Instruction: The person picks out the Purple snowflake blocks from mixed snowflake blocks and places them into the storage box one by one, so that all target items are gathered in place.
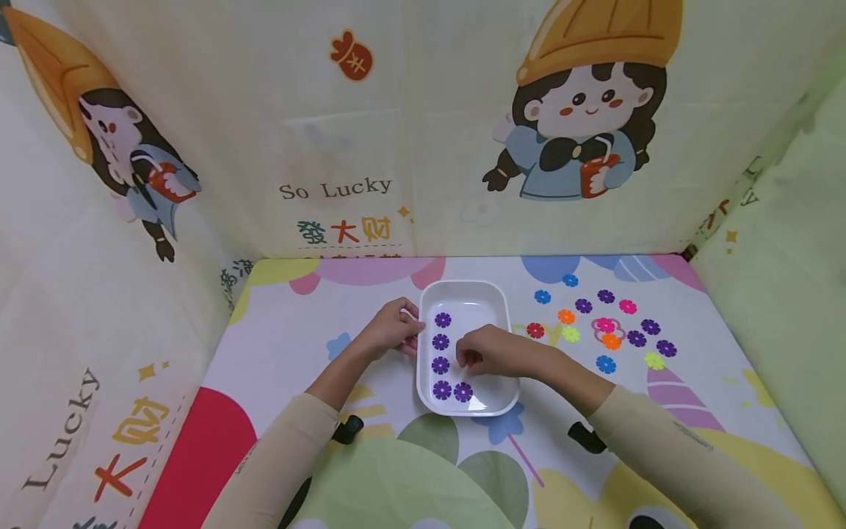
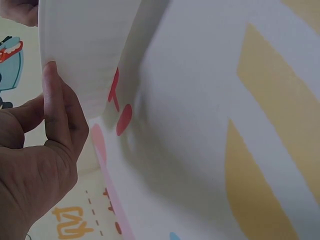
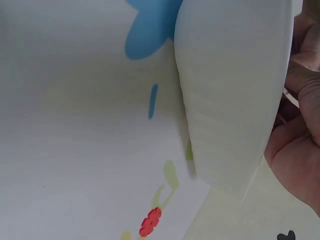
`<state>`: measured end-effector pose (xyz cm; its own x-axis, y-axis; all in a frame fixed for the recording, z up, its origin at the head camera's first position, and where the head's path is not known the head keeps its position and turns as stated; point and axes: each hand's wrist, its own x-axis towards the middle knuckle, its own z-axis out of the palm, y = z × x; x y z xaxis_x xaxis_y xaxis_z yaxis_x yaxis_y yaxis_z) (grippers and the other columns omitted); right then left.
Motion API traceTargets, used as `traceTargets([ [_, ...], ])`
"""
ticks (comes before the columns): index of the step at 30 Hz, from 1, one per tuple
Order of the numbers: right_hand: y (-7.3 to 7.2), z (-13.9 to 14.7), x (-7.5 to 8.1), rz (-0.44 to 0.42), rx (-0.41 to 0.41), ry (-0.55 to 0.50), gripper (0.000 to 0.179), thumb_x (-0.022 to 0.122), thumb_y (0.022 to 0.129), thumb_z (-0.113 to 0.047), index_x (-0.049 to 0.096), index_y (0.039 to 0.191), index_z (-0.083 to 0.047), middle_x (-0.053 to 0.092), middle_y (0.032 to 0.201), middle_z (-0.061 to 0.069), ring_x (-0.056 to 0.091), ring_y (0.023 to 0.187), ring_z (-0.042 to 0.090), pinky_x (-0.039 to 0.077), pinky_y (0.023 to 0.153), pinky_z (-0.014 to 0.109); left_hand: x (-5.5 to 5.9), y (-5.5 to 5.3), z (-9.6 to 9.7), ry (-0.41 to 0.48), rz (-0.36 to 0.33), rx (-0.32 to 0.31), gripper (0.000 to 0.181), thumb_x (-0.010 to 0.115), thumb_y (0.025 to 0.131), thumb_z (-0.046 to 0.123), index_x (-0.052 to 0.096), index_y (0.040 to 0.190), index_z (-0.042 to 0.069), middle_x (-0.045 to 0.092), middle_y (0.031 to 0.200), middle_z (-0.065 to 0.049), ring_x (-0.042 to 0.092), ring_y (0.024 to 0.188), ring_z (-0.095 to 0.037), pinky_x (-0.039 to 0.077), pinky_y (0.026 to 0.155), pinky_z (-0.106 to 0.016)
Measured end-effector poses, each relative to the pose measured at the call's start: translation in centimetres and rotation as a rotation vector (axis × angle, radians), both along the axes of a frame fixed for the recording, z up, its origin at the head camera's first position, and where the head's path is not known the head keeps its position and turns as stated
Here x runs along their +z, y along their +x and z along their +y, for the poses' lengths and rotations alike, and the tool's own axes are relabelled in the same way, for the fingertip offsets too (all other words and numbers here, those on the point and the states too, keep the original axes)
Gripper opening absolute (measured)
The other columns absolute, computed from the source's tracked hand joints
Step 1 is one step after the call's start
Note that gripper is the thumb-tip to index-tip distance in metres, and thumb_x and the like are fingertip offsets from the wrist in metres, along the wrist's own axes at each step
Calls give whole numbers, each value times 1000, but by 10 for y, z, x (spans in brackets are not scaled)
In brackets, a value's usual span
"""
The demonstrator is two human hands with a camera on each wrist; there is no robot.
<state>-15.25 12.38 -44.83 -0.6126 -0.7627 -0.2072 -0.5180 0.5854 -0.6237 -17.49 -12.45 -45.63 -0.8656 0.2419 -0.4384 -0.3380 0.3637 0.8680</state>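
A white rectangular tray [image 1: 465,288] stands on the patterned cloth, holding several purple flower-shaped discs [image 1: 440,365]. Most of these form a column along its left side, and one more purple disc [image 1: 463,392] lies beside the lowest. My left hand [image 1: 395,328] holds the tray's left edge, thumb at the rim and fingers against the outer wall, as the left wrist view shows. Over the tray's inside, my right hand [image 1: 487,351] points its curled fingers down just above that disc. Whether a disc is between those fingertips I cannot tell; the tray wall hides them in the right wrist view.
Loose flower-shaped discs lie scattered right of the tray: a red one [image 1: 535,330], a blue one [image 1: 605,364], an orange one [image 1: 565,317], a purple one [image 1: 666,348] and others. Printed fabric walls [image 1: 449,147] enclose the table at the back and sides.
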Motion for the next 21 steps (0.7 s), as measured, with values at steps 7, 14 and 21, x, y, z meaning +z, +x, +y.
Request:
traceTargets([
  [7, 6, 23, 7, 30, -108, -80, 16, 82, 89, -11, 73, 101, -18, 68, 92, -11, 62, 83, 9, 62, 78, 19, 1, 1, -1, -11, 2, -3, 24, 66, 101, 7, 51, 119, 3, 67, 88, -13, 67, 61, -18, 68, 64, -42],
  [14, 7, 45, 18, 146, -215, -154, 23, 81, 90, -11, 73, 111, -13, 73, 105, -4, 68, 98, 14, 65, 84, 26, 1, 0, 0, -13, 3, -2, 24, 65, 101, 7, 51, 120, 3, 67, 89, -13, 68, 61, -18, 67, 62, -41],
  [21, -1, 70, 20, 262, -328, -247, 24, 81, 90, -10, 72, 113, -13, 72, 114, 0, 70, 101, 18, 67, 84, 37, -1, 0, 0, -19, -1, 6, 25, 66, 101, 8, 51, 120, 4, 67, 89, -13, 68, 61, -18, 67, 59, -37],
])
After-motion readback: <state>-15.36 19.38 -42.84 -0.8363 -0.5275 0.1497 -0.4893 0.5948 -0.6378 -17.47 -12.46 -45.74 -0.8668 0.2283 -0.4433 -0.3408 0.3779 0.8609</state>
